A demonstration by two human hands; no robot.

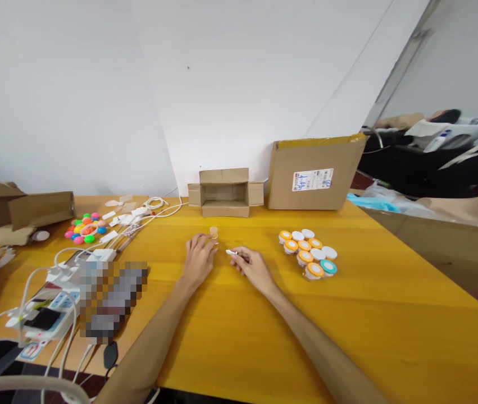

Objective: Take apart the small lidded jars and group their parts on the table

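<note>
On yellow table, left hand flat open, cup by fingertips, right hand pinching white piece.

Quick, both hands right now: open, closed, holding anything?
Left hand: open, flat on the table, fingertips beside a small clear jar; contact unclear.
Right hand: closed, pinching a small white object.

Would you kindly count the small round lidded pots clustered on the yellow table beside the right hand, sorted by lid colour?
Orange-lidded small round pots: 6
White-lidded small round pots: 4
Teal-lidded small round pot: 1
Total: 11
</note>
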